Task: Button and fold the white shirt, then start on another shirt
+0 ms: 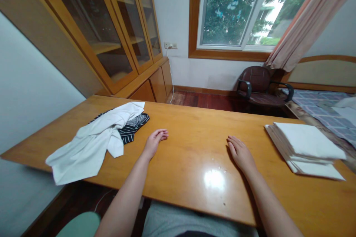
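My left hand [155, 142] hovers over or rests on the wooden table [189, 144], its fingers relaxed and loosely extended with nothing in them. To its left lies a rumpled white cloth [89, 137], partly covering a black cloth with white stripes [133, 127]. My right hand [241, 154] lies on the tabletop, fingers stretched forward and empty. Further right sits a stack of folded white cloth [308, 140], apart from that hand. What the layers of the stack are exactly cannot be made out.
A glass-door cabinet [122, 26] stands behind the table at left. Beyond the far edge are a dark red armchair [254, 81] and a bed [314, 100]. A green stool [79, 226] is below the near left edge. One white cord [171, 77] hangs from a wall socket.
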A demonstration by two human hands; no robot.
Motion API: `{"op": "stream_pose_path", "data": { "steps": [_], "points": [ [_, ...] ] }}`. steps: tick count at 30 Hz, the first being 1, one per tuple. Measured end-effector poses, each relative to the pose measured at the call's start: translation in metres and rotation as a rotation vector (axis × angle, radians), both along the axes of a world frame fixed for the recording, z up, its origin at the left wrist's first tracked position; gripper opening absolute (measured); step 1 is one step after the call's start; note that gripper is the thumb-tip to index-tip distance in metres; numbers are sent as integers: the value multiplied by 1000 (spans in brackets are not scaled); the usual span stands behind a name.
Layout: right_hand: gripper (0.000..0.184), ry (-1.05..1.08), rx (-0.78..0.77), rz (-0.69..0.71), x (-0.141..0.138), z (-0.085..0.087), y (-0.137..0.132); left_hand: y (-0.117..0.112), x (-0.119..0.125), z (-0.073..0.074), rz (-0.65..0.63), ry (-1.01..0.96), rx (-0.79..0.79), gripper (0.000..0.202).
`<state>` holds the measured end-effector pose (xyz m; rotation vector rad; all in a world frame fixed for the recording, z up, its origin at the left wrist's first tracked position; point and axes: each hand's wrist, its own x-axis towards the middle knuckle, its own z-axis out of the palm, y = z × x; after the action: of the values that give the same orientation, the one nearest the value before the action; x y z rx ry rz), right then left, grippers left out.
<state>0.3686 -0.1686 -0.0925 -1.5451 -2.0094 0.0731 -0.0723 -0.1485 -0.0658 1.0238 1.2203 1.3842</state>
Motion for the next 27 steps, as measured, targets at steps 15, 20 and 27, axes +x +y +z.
{"op": "stream_pose_path", "data": {
  "steps": [15, 20, 27],
  "points": [
    [39, 21, 4, -20, -2, -1, 1, 8, -161, 69, 630, 1381, 134, 44],
    [39, 13, 3, -29, -2, -1, 0, 19, -178, 80, 526, 1391, -196, 60],
    [37, 19, 12, -16, -3, 2, -1, 33, -185, 90, 549, 1311, -95, 40]
  ]
}}
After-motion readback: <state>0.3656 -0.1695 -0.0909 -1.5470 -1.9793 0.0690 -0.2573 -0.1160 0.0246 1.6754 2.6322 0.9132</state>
